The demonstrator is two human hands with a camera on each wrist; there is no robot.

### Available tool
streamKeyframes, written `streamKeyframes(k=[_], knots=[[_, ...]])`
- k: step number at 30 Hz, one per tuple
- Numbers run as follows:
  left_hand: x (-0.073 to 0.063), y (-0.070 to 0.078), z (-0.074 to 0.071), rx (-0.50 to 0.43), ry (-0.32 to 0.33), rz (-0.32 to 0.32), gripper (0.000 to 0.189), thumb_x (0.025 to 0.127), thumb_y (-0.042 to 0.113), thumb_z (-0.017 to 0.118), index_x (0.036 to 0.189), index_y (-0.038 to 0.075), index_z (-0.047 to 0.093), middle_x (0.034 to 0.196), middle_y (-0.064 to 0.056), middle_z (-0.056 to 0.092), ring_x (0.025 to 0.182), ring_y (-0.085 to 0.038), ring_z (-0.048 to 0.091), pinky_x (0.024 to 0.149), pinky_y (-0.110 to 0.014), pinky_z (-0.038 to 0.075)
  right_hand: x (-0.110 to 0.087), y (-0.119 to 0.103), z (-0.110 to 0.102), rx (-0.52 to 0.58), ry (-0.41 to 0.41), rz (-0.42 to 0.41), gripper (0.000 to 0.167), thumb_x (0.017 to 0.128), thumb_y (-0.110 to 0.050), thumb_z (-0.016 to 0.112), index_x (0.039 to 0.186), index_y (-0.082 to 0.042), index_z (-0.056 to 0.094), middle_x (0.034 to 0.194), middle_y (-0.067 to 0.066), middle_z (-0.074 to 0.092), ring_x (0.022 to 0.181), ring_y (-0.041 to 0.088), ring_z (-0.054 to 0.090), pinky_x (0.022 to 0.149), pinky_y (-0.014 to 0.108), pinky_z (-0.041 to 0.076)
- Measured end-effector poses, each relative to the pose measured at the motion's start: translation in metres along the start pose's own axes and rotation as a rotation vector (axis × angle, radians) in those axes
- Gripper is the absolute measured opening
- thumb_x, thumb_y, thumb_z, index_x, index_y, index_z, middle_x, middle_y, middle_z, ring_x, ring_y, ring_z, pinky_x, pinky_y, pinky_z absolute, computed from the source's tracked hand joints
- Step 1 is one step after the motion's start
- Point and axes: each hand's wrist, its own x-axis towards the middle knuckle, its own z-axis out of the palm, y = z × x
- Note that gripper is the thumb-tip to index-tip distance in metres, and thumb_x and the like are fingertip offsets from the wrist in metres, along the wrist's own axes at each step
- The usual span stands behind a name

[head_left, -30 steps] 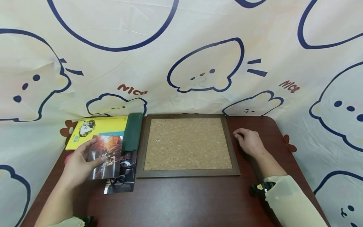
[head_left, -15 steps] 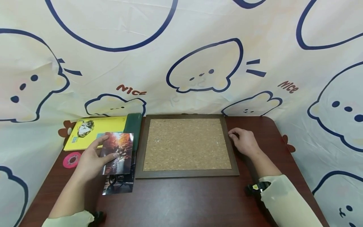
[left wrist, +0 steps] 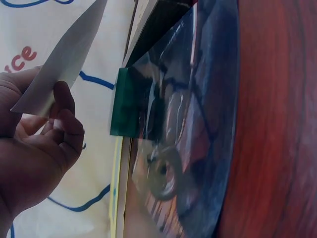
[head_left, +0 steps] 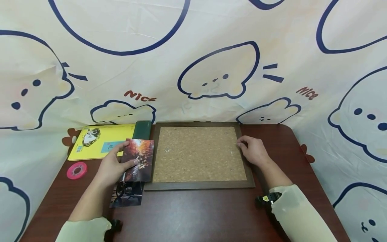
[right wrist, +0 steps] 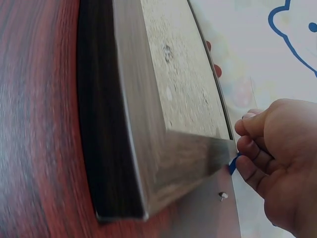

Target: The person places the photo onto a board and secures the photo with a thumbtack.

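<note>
Clearly, left grip point(head_left: 111, 168) pinches an orange-topped photo point(head_left: 143, 158); right grip point(head_left: 255, 151) curled, contents unclear.

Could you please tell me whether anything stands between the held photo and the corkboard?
Nothing visible does: the left hand holds the photo up, and in the head view it overlaps the left edge of the corkboard.

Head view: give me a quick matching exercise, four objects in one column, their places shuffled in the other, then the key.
Objects
1. Glossy orange-and-dark photo print
2. Pink ring-shaped object
3. Brown-framed rectangular cork board
4. Yellow flat rectangular book

Places
A. Left of the left hand, nearer the person than the book
B. Far left corner of the dark reddish-brown table
C. Held in the left hand
D. Middle of the table, right edge by the right hand

Pairs: 1-C, 2-A, 3-D, 4-B
</note>
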Motion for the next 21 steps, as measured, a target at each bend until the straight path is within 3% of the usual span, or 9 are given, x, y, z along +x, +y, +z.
streamKeyframes(k=[7,21], knots=[[0.006,0.009,0.009,-0.028,-0.018,0.000,0.095,0.090,0.035,0.083,0.165,0.016,0.027,0.162,-0.024,0.031,0.121,-0.048,0.059,0.085,-0.046,0.060,0.004,-0.009,0.004,0.021,-0.001,0.004,0.013,0.102,-0.016,0.066,0.109,-0.009,0.074,0.106,0.012,0.076,0.097,0.030,0.071,0.083,0.050,0.055],[0.021,0.019,0.029,0.008,-0.016,0.024,0.089,0.091,0.032,0.082,0.162,0.015,0.032,0.159,-0.022,0.036,0.115,-0.040,0.057,0.094,-0.054,0.054,0.008,-0.029,0.014,0.049,-0.031,-0.013,0.012,0.102,-0.015,0.067,0.108,-0.009,0.074,0.106,0.011,0.076,0.099,0.028,0.071,0.085,0.050,0.055]])
